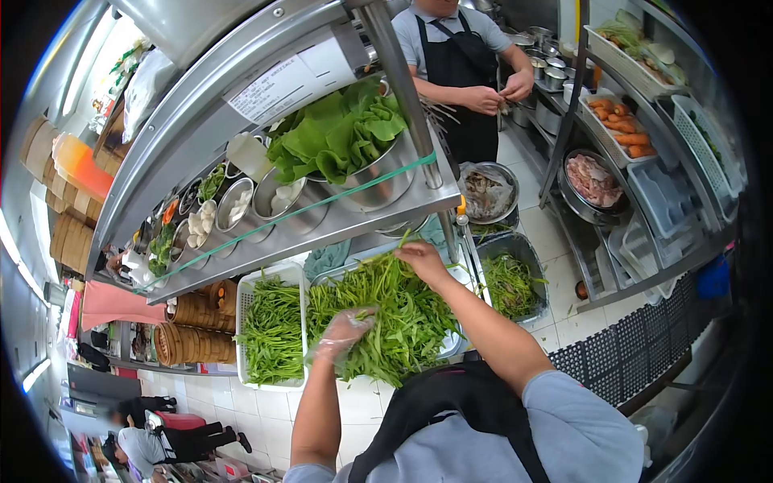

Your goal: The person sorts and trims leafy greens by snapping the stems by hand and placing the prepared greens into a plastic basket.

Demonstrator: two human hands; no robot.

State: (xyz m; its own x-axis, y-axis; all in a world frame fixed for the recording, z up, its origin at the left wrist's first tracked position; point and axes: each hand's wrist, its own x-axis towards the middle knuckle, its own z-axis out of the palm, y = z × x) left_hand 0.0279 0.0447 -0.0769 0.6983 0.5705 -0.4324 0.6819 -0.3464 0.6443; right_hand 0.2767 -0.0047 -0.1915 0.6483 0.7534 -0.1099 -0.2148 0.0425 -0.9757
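Observation:
A large heap of water spinach, with long green stems and narrow leaves, fills a tray in front of me. My left hand, in a clear plastic glove, rests against the near left part of the heap, its fingers curled on some stems. At the far side of the heap, my bare right hand pinches the stem ends of water spinach. To the left, a white basket holds cut green stems.
Over the heap hangs a steel shelf carrying metal pots and leafy lettuce. A bin of green scraps stands to the right. A co-worker in a black apron stands beyond. Racks with carrots and meat line the right.

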